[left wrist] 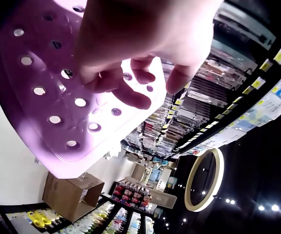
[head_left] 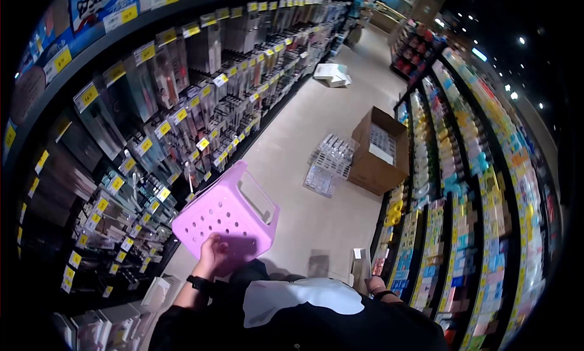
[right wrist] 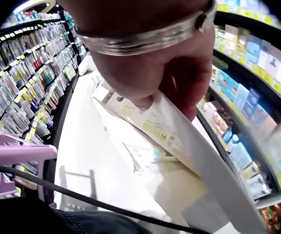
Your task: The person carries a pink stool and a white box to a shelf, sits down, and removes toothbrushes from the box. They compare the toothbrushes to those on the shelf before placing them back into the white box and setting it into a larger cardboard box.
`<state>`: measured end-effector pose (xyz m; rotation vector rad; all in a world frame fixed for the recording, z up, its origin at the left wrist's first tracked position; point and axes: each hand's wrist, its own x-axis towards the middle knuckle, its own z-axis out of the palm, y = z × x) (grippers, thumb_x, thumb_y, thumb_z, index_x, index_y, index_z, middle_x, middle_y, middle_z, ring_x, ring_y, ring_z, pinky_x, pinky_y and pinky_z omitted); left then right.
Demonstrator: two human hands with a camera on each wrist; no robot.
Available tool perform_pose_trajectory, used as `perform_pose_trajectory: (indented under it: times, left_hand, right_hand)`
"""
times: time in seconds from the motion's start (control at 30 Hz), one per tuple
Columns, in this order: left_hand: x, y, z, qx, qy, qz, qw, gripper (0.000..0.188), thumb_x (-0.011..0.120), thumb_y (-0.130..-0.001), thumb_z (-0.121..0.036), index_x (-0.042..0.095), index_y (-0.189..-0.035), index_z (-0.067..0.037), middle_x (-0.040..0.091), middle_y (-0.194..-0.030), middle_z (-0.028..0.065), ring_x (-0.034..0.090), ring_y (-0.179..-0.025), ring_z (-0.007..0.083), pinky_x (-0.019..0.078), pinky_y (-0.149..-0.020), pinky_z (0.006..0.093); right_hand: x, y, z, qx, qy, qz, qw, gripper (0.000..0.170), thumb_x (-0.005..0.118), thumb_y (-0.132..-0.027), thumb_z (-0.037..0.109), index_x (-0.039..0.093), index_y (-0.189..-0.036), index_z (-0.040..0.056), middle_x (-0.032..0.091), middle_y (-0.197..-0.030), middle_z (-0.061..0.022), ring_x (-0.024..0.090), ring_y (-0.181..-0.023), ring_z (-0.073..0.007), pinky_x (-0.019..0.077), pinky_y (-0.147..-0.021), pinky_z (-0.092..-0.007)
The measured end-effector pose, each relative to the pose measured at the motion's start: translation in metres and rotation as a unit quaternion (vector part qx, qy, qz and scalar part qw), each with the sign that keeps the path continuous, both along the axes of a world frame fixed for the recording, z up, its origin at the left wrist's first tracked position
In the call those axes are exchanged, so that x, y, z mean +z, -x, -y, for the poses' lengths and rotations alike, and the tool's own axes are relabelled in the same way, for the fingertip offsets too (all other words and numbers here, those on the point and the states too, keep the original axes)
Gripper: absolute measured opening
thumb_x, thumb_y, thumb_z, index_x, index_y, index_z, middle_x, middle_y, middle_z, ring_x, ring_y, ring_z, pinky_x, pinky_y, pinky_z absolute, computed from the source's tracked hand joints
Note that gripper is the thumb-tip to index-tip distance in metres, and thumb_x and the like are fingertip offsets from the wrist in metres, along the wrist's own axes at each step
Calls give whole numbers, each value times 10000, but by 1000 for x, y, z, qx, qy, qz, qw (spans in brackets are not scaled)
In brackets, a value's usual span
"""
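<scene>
Stool (head_left: pixel 210 212) hugs the floor's (head_left: pixel 292 126) left edge beneath an empty, loosely bent left hand (head_left: pixel 212 252); right hand (right wrist: pixel 147 73) grips a box (right wrist: pixel 204 156) wall.

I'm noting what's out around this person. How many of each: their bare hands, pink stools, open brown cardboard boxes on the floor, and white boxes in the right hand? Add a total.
Bare hands: 2 (left hand, right hand)
Pink stool: 1
Brown cardboard box: 1
White box in the right hand: 1
Total: 5
</scene>
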<state>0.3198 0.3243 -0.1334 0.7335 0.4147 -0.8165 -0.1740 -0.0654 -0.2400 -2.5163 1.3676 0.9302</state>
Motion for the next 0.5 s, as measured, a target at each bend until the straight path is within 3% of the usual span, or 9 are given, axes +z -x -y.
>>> perform_pose_trajectory:
  times: [0.07,0.1,0.17,0.23,0.3,0.33,0.4,0.47,0.5]
  left_hand:
    - [-19,-28,28,-29,-2,-20,999,44,460,-747,-143,475,-782,-120,463,-603,23,490,-549,187,392,-507,284]
    - [-81,-43,43,-48,-47,121,990,49,469,-755,-160,482,-779,-118,475,-613,28,491,-548,185,391,-505,283]
    - [-114,-58,55,-119,-118,227,959,86,498,-762,-192,499,-781,-108,500,-633,42,490,-546,173,390,-502,279]
    - [-115,-63,84,-148,-132,150,969,133,511,-768,-208,524,-823,-87,521,-695,53,487,-573,155,400,-527,266]
    - [-157,-74,114,-111,-126,68,983,193,500,-783,-208,552,-897,-62,534,-796,59,483,-630,136,421,-578,247]
    - [-146,-80,129,-82,-169,39,981,190,508,-778,-205,556,-892,-60,538,-800,61,494,-633,141,427,-580,250]
    - [-100,-80,163,-25,-245,-31,969,185,525,-768,-197,562,-882,-57,545,-808,65,517,-640,150,439,-583,257]
    - [-176,-71,190,-4,-238,-8,971,190,534,-762,-185,564,-874,-35,552,-788,70,533,-617,162,440,-570,273]
    - [-185,-75,199,-48,-304,43,950,191,537,-755,-159,559,-885,-20,551,-783,74,530,-592,160,437,-557,272]
  right_hand:
    - [54,-85,34,117,21,-14,993,332,405,-819,331,611,-905,86,587,-903,-183,564,-860,-336,443,-755,-416]
    - [67,-123,54,95,16,8,995,329,411,-819,340,616,-885,91,588,-886,-183,564,-842,-342,448,-737,-417]
    - [99,-203,72,105,-3,47,993,332,413,-823,346,625,-839,91,587,-836,-179,563,-799,-349,455,-697,-418]
    - [99,-260,98,179,13,106,978,334,410,-835,333,624,-792,80,579,-753,-166,563,-735,-347,454,-651,-426]
    - [106,-329,115,176,14,104,979,370,453,-815,376,613,-777,44,577,-753,-193,557,-723,-365,453,-655,-433]
    - [98,-361,131,169,16,89,982,381,468,-808,386,609,-784,32,576,-758,-203,555,-725,-369,451,-659,-436]
    - [90,-427,160,254,-11,43,966,364,457,-813,372,593,-852,37,583,-793,-198,563,-721,-370,449,-661,-444]
    - [75,-497,191,437,-109,40,892,330,445,-811,347,588,-834,51,593,-802,-171,570,-715,-355,454,-640,-437]
    - [62,-529,208,458,-119,21,881,348,427,-819,367,588,-834,59,592,-791,-173,570,-718,-356,454,-640,-441]
